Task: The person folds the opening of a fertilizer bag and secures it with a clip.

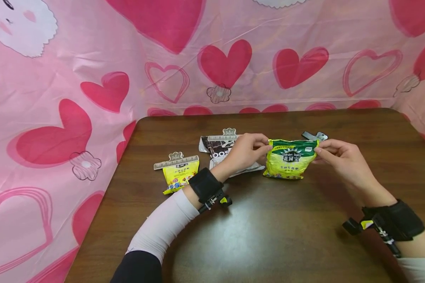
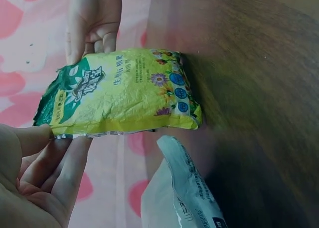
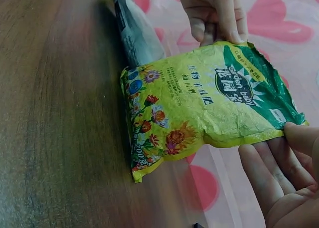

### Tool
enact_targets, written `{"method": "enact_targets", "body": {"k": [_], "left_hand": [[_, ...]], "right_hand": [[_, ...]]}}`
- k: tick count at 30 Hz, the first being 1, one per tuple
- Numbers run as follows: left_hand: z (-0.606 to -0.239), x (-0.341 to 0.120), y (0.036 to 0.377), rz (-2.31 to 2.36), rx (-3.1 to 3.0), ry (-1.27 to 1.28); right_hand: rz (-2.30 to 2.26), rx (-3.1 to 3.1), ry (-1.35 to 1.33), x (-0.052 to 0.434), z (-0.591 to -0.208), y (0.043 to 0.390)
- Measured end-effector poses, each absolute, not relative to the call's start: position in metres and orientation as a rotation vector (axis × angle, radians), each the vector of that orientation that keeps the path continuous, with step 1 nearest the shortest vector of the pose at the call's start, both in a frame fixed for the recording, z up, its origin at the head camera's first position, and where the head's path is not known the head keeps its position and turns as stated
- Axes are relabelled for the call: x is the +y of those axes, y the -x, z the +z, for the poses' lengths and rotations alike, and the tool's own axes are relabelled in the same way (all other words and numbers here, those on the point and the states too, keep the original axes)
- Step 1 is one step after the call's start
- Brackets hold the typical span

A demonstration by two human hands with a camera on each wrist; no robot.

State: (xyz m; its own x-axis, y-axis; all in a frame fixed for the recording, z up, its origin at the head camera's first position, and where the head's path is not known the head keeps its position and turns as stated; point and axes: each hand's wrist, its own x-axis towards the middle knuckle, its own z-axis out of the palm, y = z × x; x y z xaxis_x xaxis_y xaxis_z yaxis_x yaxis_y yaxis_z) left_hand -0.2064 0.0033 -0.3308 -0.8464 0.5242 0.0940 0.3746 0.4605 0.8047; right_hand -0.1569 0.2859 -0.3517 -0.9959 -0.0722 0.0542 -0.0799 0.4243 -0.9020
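The left grip (image 1: 246, 149) and the right grip (image 1: 343, 159) are each pinching a top corner of a green-and-yellow packet (image 1: 290, 159) between thumb and fingers; its printed face is facing the person, and its lower edge is seemingly resting on the counter (image 1: 269, 232), though that contact is hard to make out; the step in hand looks to be holding the packet up with its top edge stretched, and the next move is probably calling for keeping that edge straight should either grip be letting go; a grey metal piece (image 1: 320, 136) is lying just behind, partly hidden; a black-and-white packet (image 1: 217, 151) with a silver clip (image 1: 224, 137) is crowding the left grip, and another yellow packet (image 1: 180, 175) with a second clip (image 1: 177, 160) is lying farther left; the counter's far edge is running behind them all, wider room spreading toward the person.
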Motion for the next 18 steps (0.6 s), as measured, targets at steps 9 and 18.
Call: {"method": "enact_targets", "body": {"k": [9,18], "left_hand": [[-0.329,0.006,0.2,1.419,2.597,-0.826],[-0.33,0.008,0.199,1.511,2.546,-0.937]], "right_hand": [[1.587,-2.481,-0.222,0.278,-0.358,0.155],[1.666,-2.246,-0.305,0.278,-0.363,0.152]]}}
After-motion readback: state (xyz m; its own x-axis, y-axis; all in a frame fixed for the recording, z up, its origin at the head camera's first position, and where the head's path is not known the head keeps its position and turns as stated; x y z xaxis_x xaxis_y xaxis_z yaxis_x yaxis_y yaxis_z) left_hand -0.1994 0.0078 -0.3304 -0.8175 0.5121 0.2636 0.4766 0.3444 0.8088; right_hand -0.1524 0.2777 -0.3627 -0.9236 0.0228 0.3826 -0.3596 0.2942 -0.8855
